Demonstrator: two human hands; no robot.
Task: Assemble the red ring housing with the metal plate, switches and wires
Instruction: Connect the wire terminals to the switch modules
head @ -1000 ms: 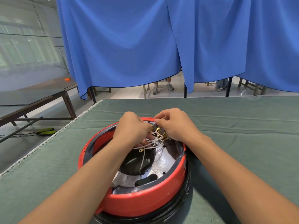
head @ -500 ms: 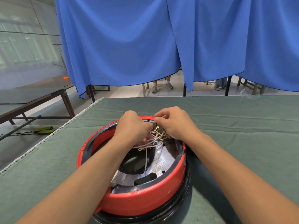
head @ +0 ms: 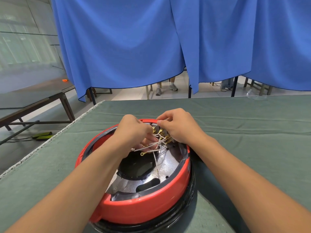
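Your left hand [head: 133, 132] curls its fingers around a bundle of thin white wires with brass terminals [head: 155, 145] at the far side of the round red plastic ring housing [head: 148, 206]. Your right hand [head: 178, 126] pinches something small at the housing's far rim, just above the brass-tabbed switch block [head: 161, 132]; what it pinches is too small to tell. Inside the housing lies the shiny metal plate [head: 165, 167], with loose wires trailing across it. The housing sits on the green cloth-covered desk [head: 252, 148].

Workshop hall, cloth-covered workbench [head: 252, 132], blue curtain partitions [head: 126, 44], bare side tables [head: 33, 100]
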